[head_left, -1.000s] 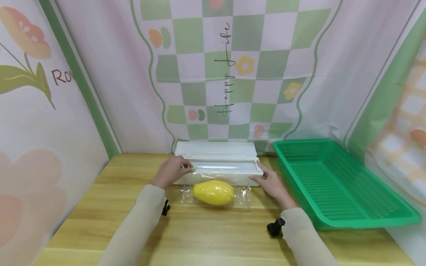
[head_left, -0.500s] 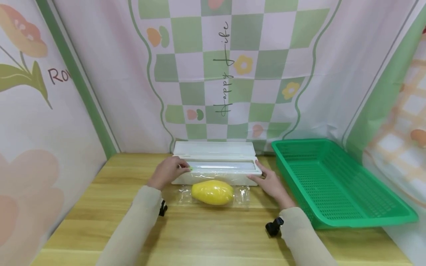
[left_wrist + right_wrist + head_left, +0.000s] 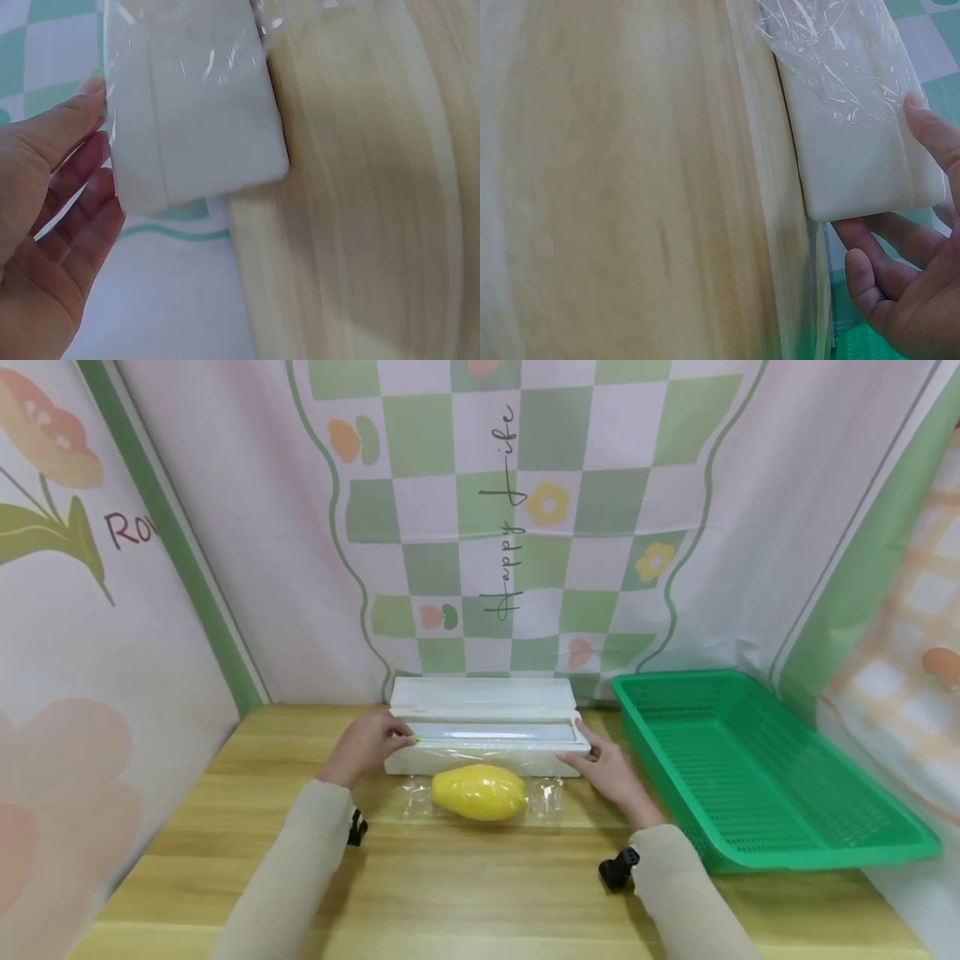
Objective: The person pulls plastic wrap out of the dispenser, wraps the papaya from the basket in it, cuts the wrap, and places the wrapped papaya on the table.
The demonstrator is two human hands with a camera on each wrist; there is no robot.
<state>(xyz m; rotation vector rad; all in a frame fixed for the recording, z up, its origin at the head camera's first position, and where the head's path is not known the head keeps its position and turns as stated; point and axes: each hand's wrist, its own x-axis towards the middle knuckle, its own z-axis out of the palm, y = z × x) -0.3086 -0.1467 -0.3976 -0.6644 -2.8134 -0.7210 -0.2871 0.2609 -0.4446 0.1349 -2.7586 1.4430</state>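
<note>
A white cling film dispenser (image 3: 408, 763) stands at the back of the table with its lid (image 3: 483, 694) raised. Clear film hangs over its front and reaches a yellow oval fruit (image 3: 478, 792), which lies on film just before it. At the dispenser's left end, my left hand (image 3: 363, 746) pinches a small green slider (image 3: 416, 738) between thumb and fingers. My right hand (image 3: 611, 774) grips the opposite end, thumb on the front edge and fingers behind. In the right wrist view, wrinkled cling film (image 3: 840, 67) covers part of the dispenser's front.
To the right, a green plastic basket (image 3: 720, 856) stands close beside my right forearm. A wooden table (image 3: 480, 893) carries everything. Behind it hangs a checked, patterned cloth (image 3: 420, 510), with more cloth at both sides.
My left hand has slid leftward along the dispenser with the green slider, reaching near its left end. My right hand keeps its grip; the fruit stays put. The head view shifts slightly.
</note>
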